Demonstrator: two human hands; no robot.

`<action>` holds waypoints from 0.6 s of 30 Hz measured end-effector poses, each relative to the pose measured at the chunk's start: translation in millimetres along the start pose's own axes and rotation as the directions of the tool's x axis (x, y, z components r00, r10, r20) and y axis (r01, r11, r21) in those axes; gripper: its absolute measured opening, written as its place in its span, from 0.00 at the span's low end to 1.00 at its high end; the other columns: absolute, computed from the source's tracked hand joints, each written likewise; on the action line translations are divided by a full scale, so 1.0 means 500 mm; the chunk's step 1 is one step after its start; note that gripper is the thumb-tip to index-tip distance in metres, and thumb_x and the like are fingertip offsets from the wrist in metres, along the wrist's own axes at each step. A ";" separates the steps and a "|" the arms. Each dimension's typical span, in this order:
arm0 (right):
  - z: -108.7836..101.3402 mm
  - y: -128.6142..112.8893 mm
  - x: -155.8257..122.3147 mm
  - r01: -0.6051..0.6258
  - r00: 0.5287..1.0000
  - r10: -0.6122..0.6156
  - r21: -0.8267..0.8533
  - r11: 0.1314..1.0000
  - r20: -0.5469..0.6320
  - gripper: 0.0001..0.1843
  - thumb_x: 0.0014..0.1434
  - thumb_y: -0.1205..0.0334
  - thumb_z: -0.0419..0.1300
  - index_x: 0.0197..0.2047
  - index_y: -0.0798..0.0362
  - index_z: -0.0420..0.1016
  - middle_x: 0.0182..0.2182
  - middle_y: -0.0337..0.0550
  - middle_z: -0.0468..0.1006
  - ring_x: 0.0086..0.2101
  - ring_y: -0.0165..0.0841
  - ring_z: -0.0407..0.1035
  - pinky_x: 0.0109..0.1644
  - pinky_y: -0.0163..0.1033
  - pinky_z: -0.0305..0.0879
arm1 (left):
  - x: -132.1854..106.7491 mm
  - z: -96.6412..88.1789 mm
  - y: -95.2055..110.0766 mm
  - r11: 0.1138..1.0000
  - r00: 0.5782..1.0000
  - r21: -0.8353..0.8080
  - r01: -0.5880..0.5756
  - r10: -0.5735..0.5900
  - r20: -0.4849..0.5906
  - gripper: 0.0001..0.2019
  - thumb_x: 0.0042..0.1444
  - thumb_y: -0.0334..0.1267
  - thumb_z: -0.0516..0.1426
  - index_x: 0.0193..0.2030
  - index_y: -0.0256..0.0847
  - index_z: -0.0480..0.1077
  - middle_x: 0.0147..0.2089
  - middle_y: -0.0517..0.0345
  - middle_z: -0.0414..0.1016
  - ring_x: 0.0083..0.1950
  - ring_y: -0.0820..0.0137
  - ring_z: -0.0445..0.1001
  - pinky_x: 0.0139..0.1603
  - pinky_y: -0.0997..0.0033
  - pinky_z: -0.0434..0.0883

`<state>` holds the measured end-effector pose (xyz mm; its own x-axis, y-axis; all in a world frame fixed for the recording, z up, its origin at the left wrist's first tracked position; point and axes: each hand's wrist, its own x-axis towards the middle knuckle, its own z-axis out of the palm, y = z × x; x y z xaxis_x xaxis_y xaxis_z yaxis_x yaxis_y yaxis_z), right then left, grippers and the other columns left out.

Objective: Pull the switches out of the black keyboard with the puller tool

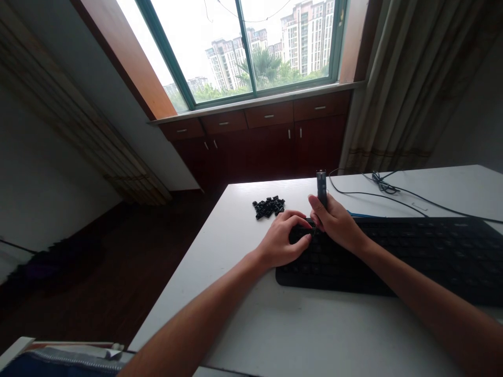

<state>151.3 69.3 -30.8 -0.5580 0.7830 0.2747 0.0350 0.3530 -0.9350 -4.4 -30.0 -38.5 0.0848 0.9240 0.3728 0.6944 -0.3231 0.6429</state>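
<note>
Right hand closed around a slim dark handheld tool, the grip clamped on it, the tool upright with its capped end above the fingers, its exact kind too small to tell. Left hand curled over the upper left part of a black computer keyboard, fingertips down among the keys and just beside the right hand; that grip drawn in, though whether clamped on a key or only resting there, impossible to tell from this view. Keyboard flat on a white tabletop, toward the right side. Beyond its left end, a small heap of black keycaps, nearest the left hand but not touching it. Behind the keyboard, a thin black cable in loose curves over the tabletop, and a blue strip showing at the keyboard's rear edge. Past the tabletop, a wooden floor, dark wooden drawers under a window, high-rise apartment blocks outside, and a long curtain at right.
</note>
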 end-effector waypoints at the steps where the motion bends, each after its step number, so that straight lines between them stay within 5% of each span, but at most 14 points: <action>1: 0.000 0.000 -0.003 0.000 1.000 -0.001 -0.025 1.000 -0.016 0.22 0.68 0.39 0.51 0.35 0.49 0.61 0.20 0.32 0.69 0.20 0.28 0.63 0.29 0.36 0.61 | 0.000 0.000 0.000 1.000 1.000 0.000 -0.002 0.002 0.004 0.09 0.59 0.37 0.61 0.47 0.45 0.74 0.57 0.51 0.72 0.60 0.58 0.70 0.66 0.54 0.66; 18: 0.004 -0.019 -0.022 -0.035 0.994 0.017 -0.170 0.985 -0.106 0.23 0.67 0.38 0.53 0.34 0.49 0.64 0.20 0.35 0.75 0.17 0.29 0.65 0.27 0.37 0.64 | 0.002 0.006 0.016 0.996 0.996 0.032 0.088 -0.087 -0.005 0.10 0.55 0.37 0.62 0.45 0.45 0.73 0.57 0.52 0.72 0.61 0.56 0.69 0.66 0.52 0.65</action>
<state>155.6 56.2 -25.2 -0.4660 0.8389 0.2813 0.1948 0.4074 -0.8922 3.2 -31.3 -35.0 0.0202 0.9477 0.3185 0.7215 -0.2344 0.6516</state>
